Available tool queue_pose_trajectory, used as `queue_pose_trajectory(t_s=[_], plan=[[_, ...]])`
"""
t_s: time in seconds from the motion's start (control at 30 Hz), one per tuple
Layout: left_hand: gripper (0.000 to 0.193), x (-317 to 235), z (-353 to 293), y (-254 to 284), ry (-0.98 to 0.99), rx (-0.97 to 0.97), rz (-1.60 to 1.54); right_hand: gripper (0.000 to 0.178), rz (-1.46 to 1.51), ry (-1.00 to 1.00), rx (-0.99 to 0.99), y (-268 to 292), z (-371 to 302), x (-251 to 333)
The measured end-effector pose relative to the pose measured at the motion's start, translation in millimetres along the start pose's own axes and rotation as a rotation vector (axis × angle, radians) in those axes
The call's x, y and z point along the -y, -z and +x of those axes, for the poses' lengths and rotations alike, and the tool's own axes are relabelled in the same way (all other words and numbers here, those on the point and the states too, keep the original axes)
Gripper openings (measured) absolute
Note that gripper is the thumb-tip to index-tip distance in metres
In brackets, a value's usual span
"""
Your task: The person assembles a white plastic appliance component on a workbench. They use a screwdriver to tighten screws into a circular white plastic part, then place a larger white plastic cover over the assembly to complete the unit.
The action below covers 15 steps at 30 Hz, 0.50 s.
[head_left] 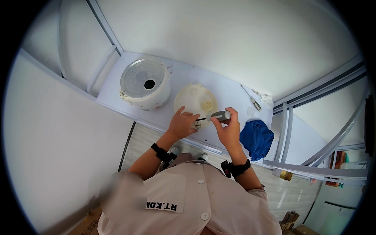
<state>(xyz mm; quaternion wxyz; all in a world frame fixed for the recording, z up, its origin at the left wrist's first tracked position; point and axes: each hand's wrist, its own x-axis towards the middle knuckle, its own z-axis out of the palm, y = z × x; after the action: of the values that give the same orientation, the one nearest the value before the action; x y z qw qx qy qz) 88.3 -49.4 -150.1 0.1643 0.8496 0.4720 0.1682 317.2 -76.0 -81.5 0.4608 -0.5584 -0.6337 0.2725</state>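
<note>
A round cream plastic cover (186, 102), like an appliance lid, lies on the white table in front of me. My left hand (183, 123) rests at its near left edge, index finger stretched out over it and the other fingers bent near the screwdriver's tip. In my right hand (228, 131) is a screwdriver (220, 115) with a grey handle, held nearly level. Its dark shaft points left toward a small metal part (197, 124) at the cover's near edge. Whether the tip touches that part, I cannot tell. Whether my left fingers grip anything is hidden.
A white rice cooker body (156, 101) with a silvery inner lid stands at the left. Toward the right lie a second screwdriver (255, 103), crumpled white material (265, 97) and a blue cloth (257, 140). Metal frame bars (285, 133) rise beyond the table's right end.
</note>
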Motion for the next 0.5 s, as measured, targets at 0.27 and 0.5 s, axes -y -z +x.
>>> queue_pose_trajectory(t_s=[0.27,0.5], plan=[[0.067,0.8,8.5,-6.8,-0.025,-0.088,-0.108,0.054,-0.326,0.362,0.096,3.3,10.5,34.1],[0.046,-13.9,26.1,-7.6,-0.007,-0.080,-0.104,0.053,-0.521,0.255,0.116,11.6,22.4,56.4]])
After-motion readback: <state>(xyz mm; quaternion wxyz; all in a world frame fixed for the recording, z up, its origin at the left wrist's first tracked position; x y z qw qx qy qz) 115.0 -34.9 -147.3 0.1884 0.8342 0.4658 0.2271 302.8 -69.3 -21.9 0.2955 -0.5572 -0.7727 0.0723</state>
